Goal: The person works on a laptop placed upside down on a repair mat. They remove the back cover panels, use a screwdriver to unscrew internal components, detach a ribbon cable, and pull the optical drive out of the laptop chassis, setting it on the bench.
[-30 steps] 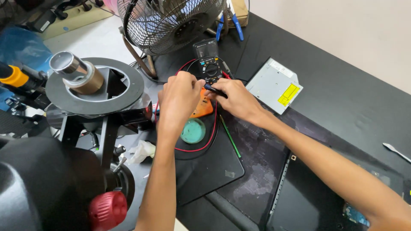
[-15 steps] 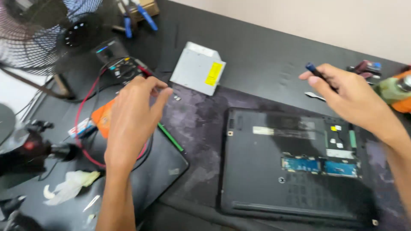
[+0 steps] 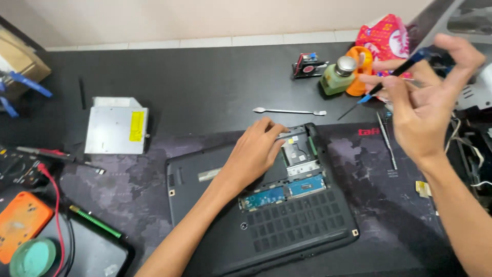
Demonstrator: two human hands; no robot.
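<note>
Laptop (image 3: 266, 215), dark and turned underside up, lies on a patterned mat (image 3: 389, 169) on the black desk (image 3: 205, 77), with a bay open near its upper edge where green and blue circuit boards show. On that open bay rests the left hand (image 3: 253, 154), fingers loosely curled and pressed down on the metal frame, gripping nothing. Raised above the mat at the right, the right hand (image 3: 425, 107) pinches a thin black tool with a blue tip (image 3: 389, 77) between thumb and fingertips, the other fingers spread. Beyond the laptop lies a flat metal spudger (image 3: 289, 111), and farther back stands a small green bottle (image 3: 339, 74) beside an orange object. A silver optical drive (image 3: 117, 125) sits well apart to the left, with an orange multimeter (image 3: 20, 223) and its red lead (image 3: 54, 205) at the near left edge.
</note>
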